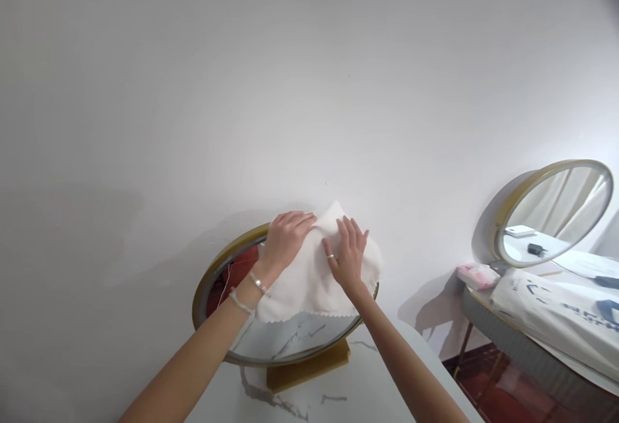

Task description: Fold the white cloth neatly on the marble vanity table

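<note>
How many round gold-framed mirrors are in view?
2. The near mirror stands on the marble table, partly covered by the white cloth under the left hand and right hand; the second mirror stands on the side table at right. None looks hidden.

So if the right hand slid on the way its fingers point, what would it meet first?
More white cloth, up to its top corner; the right hand lies flat on it. Beyond that, probably the white wall, though depth is unclear.
</note>
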`<move>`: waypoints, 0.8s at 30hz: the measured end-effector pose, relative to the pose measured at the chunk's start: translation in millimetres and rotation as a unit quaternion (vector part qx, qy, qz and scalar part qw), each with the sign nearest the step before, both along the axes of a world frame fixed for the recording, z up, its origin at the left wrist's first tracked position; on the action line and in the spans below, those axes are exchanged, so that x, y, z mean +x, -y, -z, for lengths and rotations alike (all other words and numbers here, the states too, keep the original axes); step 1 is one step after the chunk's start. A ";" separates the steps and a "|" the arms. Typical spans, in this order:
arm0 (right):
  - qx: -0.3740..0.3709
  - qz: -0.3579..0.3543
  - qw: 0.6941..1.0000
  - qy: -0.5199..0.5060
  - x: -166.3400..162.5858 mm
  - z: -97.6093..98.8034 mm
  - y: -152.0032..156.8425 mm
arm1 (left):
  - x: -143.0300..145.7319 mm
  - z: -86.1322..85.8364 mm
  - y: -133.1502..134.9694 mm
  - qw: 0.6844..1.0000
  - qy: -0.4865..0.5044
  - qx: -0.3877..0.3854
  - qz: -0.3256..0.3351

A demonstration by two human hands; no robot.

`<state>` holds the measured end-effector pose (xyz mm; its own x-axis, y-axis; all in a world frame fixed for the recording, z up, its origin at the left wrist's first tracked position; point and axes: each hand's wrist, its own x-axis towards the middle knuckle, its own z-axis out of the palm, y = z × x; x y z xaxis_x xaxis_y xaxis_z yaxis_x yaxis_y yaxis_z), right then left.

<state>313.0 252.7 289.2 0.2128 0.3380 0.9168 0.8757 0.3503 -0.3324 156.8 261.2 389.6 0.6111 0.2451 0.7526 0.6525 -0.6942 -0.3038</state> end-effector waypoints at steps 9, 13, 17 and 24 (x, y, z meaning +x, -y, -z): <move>0.072 -0.058 0.965 0.245 -60.1 -45.0 -14.2 | -96.9 15.7 9.2 0.994 0.107 -0.003 0.002; 0.087 -0.024 0.975 0.205 -56.6 -43.7 -16.3 | -76.7 7.3 10.4 0.997 0.043 0.000 -0.066; 0.062 0.002 0.989 0.136 -26.6 -27.8 -17.2 | -21.8 -2.6 1.2 0.999 -0.031 -0.006 -0.044; 0.004 0.047 0.995 -0.083 31.6 43.4 -15.5 | 80.0 17.2 -14.7 0.983 -0.181 -0.001 0.019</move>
<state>344.5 268.1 245.8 0.3925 0.3018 0.8688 0.8378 0.2725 -0.4731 236.7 275.9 372.3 0.8470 0.2194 0.4842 0.4767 -0.7166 -0.5092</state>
